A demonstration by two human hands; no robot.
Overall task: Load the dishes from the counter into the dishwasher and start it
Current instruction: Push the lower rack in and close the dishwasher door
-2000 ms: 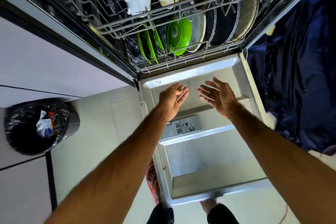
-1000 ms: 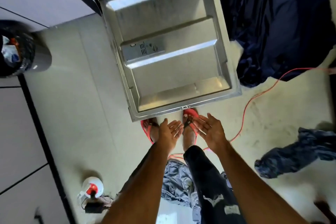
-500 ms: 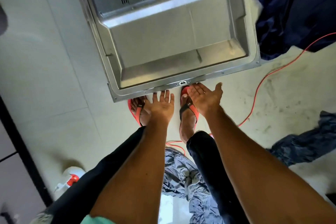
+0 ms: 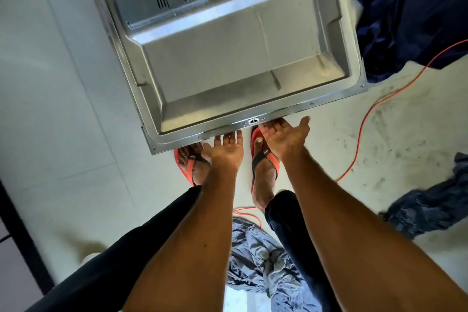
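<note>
Dishwasher door (image 4: 228, 58) lay fully open and flat, near edge toward the person; left hand (image 4: 226, 148) and right hand (image 4: 283, 134) were side by side, palm-up, fingers straight, tips at or just under that near edge, gripping nothing; racks, dishes and worktop out of view; loading probably finished, judging by the lifting pose; left: swing door shut, start cycle.

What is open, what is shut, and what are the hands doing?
Dishwasher door: open, dropped down flat.
Detergent dispenser: lid looks shut.
Left hand: palm up, fingers straight, tips at the door's front edge.
Right hand: palm up, fingers straight, tips at the same edge.
Orange cable: loose on the floor.
Blue cloth: crumpled on the floor.
</note>
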